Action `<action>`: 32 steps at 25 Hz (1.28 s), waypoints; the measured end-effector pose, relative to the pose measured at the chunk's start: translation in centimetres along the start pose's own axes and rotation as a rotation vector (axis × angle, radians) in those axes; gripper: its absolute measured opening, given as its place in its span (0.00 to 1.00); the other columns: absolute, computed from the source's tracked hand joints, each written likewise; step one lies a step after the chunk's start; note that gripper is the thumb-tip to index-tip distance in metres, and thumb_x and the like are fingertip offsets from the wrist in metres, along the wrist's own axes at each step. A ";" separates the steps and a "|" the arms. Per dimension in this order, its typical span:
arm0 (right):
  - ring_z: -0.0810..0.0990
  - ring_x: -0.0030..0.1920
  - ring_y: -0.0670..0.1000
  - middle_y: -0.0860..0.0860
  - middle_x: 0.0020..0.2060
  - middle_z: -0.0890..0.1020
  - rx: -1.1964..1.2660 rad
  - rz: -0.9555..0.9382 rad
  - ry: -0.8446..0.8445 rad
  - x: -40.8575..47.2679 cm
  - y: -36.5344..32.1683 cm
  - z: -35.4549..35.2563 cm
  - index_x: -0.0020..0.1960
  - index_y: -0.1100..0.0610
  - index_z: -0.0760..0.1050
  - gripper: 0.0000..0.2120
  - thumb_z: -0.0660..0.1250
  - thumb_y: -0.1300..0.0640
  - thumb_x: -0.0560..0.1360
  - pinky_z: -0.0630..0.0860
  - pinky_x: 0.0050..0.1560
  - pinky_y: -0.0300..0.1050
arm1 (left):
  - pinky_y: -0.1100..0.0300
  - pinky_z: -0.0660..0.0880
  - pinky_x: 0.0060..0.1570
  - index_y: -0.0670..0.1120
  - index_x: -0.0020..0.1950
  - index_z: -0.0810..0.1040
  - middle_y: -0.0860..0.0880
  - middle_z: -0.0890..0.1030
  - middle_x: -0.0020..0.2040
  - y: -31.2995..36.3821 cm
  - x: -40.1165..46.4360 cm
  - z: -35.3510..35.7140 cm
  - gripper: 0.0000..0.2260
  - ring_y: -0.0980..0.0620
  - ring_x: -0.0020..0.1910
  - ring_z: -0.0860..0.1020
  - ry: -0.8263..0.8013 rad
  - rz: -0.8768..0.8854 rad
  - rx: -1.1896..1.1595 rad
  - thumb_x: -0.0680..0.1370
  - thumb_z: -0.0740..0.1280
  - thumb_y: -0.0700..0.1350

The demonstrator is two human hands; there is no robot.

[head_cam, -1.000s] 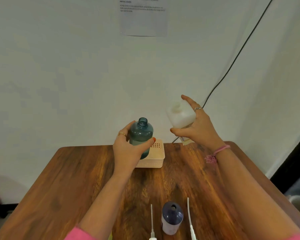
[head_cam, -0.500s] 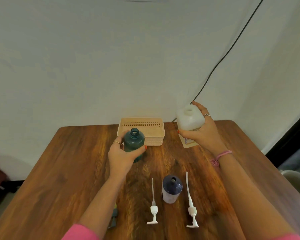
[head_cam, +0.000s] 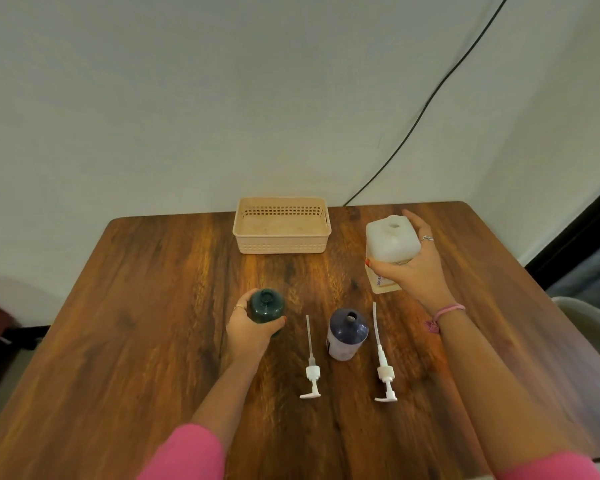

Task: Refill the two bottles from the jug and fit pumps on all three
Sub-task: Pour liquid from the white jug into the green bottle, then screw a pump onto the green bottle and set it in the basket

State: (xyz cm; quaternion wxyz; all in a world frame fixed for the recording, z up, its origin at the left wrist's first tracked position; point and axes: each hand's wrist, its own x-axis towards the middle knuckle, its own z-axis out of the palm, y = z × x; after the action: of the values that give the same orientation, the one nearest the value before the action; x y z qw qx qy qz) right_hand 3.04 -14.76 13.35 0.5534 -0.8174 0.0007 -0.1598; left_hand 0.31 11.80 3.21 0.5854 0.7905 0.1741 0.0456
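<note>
My left hand point(head_cam: 250, 329) grips an uncapped teal bottle point(head_cam: 266, 305), upright on the wooden table point(head_cam: 136, 306). My right hand point(head_cam: 414, 268) holds a white jug point(head_cam: 390, 240) with an open mouth, upright at the table's right side. A dark blue bottle point(head_cam: 347, 333) with a pale lower half stands open between the hands. Two white pumps lie flat with tubes pointing away: one pump point(head_cam: 311, 367) left of the blue bottle, the other pump point(head_cam: 383, 365) right of it.
A beige slotted basket point(head_cam: 281, 242) sits at the table's back edge against the wall. A black cable point(head_cam: 426, 105) runs down the wall behind the table. A dark doorway is at the far right.
Both hands came down toward the table: the teal bottle moved from in front of the basket to the table left of the pumps, and the jug lowered to the right side. The view tilted down.
</note>
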 end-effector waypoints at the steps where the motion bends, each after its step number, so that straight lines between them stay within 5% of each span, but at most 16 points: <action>1: 0.76 0.55 0.43 0.47 0.59 0.72 0.002 0.013 0.013 -0.3 0.4 0.1 0.70 0.51 0.59 0.46 0.80 0.62 0.61 0.76 0.43 0.29 | 0.57 0.71 0.58 0.48 0.66 0.72 0.50 0.76 0.58 -0.6 0.0 0.2 0.32 0.53 0.57 0.72 -0.008 -0.009 0.017 0.64 0.79 0.40; 10: 0.76 0.56 0.45 0.48 0.59 0.72 -0.009 0.064 0.041 -2.1 2.8 0.1 0.69 0.51 0.60 0.44 0.80 0.58 0.60 0.77 0.43 0.30 | 0.61 0.69 0.55 0.45 0.65 0.71 0.46 0.76 0.61 -3.4 -0.7 1.1 0.32 0.49 0.59 0.73 -0.016 -0.072 0.036 0.64 0.79 0.38; 23: 0.73 0.60 0.47 0.49 0.63 0.71 -0.011 0.150 0.118 -3.4 6.3 -1.3 0.70 0.52 0.60 0.40 0.78 0.60 0.65 0.73 0.44 0.24 | 0.46 0.65 0.68 0.42 0.76 0.56 0.42 0.64 0.73 -4.9 -2.9 2.3 0.47 0.41 0.72 0.63 -0.009 -0.223 0.126 0.65 0.79 0.44; 27: 0.73 0.62 0.49 0.50 0.64 0.72 -0.009 0.235 0.129 -4.3 8.7 -2.9 0.70 0.49 0.60 0.41 0.78 0.54 0.63 0.77 0.53 0.37 | 0.40 0.71 0.62 0.43 0.72 0.61 0.41 0.69 0.68 -6.2 -4.9 3.6 0.43 0.40 0.67 0.68 -0.009 -0.341 0.163 0.63 0.79 0.53; 29: 0.72 0.63 0.50 0.50 0.64 0.72 0.005 0.289 0.153 -4.8 10.1 -3.9 0.70 0.49 0.61 0.40 0.78 0.57 0.64 0.77 0.59 0.49 | 0.42 0.71 0.63 0.43 0.71 0.63 0.43 0.70 0.67 -6.1 -5.5 4.3 0.41 0.41 0.66 0.68 0.006 -0.364 0.142 0.64 0.78 0.53; 32: 0.73 0.63 0.51 0.50 0.64 0.72 0.010 0.340 0.178 -5.6 12.1 -4.9 0.70 0.50 0.61 0.40 0.78 0.59 0.65 0.77 0.59 0.52 | 0.44 0.69 0.64 0.43 0.73 0.62 0.44 0.70 0.67 -5.9 -6.0 5.5 0.41 0.43 0.67 0.68 0.029 -0.340 0.114 0.66 0.78 0.49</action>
State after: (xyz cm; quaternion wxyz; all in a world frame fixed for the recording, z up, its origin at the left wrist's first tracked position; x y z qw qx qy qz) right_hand -1.42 -22.90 2.57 0.5744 -0.7853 0.1868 -0.1359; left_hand -5.08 6.29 -3.29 0.5364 0.7807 0.3163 -0.0525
